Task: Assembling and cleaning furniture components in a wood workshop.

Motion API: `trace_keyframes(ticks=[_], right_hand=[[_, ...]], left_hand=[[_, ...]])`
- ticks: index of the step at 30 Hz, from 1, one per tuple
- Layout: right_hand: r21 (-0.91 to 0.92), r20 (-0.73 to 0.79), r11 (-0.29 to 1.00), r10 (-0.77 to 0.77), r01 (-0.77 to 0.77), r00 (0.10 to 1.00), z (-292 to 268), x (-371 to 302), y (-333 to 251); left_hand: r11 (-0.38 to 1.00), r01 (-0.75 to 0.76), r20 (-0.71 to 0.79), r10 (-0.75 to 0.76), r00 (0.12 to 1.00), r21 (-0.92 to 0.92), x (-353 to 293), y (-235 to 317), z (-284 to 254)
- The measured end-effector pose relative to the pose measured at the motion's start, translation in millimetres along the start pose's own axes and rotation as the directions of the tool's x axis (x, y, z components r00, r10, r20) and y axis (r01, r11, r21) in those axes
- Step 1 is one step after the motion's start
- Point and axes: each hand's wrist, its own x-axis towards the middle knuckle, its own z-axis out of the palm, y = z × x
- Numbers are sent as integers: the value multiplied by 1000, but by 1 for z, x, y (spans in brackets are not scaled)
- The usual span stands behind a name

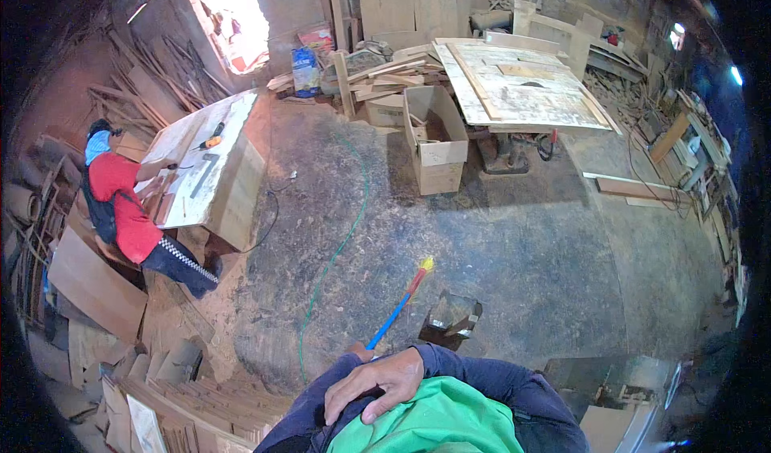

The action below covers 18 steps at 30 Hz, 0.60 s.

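My left hand (359,351) is closed round the near end of a long blue stick (390,323). Away from me the stick runs into a red section and ends in a yellow tip (426,263) over the dark floor; what kind of tool it is does not show clearly. Much of that hand is hidden behind my forearm and wrist. My right hand (377,382) lies across my left forearm, empty, its fingers stretched out and the thumb apart. Green cloth covers my front just below it. To the right of the stick stands a small dark box (452,318).
A co-worker in a red top (128,204) leans over a worktable (233,144) with an orange power tool (210,143). A green hose (331,260) crosses the floor. Ahead are a tall cardboard box (441,177) and a saw table (554,99). Stacked wood strips (209,405) lie at lower left.
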Motion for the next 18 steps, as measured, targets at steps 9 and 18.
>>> trace_keyframes(ticks=[9,18], right_hand=[[23,-60,998,-59,61,996,-19,8,2],[-79,107,894,-433,442,895,15,-22,-65]], left_hand=[[996,-93,-36,92,995,-9,-16,-14,-50],[996,-88,-37,87,995,-19,4,-19,-22]])
